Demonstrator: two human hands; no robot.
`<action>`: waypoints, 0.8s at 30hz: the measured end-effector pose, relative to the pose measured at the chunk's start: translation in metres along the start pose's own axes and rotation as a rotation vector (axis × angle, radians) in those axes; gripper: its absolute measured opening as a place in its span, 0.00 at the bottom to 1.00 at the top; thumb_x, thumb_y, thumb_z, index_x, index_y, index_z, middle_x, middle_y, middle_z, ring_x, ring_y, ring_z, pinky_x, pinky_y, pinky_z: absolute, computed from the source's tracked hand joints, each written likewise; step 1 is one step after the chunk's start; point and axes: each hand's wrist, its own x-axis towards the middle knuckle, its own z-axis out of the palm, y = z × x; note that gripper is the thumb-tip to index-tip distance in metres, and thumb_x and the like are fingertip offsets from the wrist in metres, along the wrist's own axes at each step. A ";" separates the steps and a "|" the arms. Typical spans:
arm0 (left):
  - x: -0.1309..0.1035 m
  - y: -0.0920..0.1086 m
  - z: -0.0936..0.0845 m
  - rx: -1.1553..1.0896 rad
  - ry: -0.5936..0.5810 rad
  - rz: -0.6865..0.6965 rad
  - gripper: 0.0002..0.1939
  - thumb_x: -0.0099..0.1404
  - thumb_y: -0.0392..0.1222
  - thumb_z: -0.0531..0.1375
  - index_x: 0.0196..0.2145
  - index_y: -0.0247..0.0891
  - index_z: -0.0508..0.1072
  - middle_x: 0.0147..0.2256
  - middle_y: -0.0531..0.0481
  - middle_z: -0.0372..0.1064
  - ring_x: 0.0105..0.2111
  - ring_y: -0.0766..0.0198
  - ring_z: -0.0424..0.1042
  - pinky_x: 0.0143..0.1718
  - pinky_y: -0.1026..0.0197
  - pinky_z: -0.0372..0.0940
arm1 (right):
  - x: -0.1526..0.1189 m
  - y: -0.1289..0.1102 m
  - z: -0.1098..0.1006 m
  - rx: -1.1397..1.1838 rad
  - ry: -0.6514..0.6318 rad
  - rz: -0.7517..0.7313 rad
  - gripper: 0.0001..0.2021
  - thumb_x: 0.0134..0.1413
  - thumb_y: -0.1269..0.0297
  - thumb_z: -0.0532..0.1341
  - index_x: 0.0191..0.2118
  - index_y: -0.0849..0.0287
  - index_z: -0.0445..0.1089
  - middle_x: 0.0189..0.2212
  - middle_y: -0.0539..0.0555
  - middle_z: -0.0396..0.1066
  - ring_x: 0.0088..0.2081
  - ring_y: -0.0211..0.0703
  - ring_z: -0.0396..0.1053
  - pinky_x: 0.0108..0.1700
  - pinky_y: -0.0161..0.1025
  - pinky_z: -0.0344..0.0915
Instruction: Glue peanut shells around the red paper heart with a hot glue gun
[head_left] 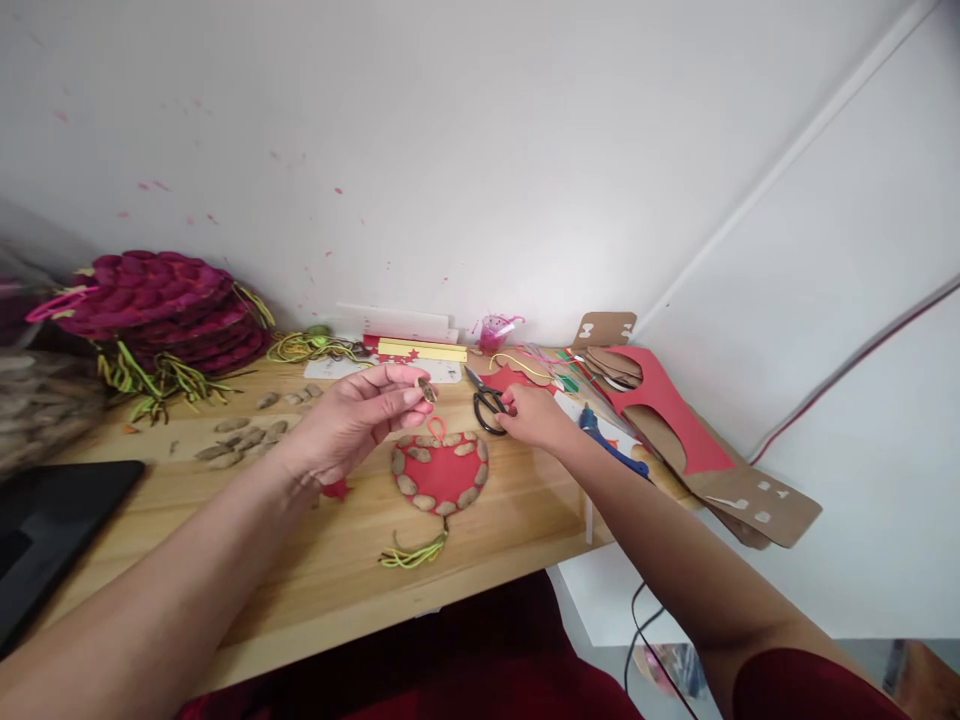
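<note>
Between the thumb and fingertips of my left hand [356, 415] is a small brown peanut shell [427, 391], raised above the table. My right hand [534, 414] has its fingers closed at the black handles of a pair of scissors [487, 410], whose blades point away to the left. Below and between both hands lies a red round piece [452, 472] edged with peanut shells, with an orange loop [436, 428] on top and a yellow-green tassel [415, 552] at the bottom. Loose peanut shells [251, 437] lie left of my left hand.
A blue glue gun [611, 445] rests right of the scissors, beside cut red card [675, 410] and cardboard [772, 505]. Purple tasselled pieces [165, 310] are stacked at the back left. A black flat device [60, 540] sits front left; a pink-stained cup [493, 333] stands by the wall.
</note>
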 end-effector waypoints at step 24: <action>-0.004 0.004 0.012 -0.114 0.138 -0.101 0.09 0.63 0.21 0.65 0.36 0.31 0.82 0.30 0.44 0.82 0.30 0.61 0.84 0.33 0.69 0.79 | -0.092 -0.053 -0.049 0.817 -0.225 -0.152 0.16 0.48 0.61 0.72 0.33 0.55 0.62 0.27 0.46 0.63 0.28 0.36 0.60 0.30 0.35 0.58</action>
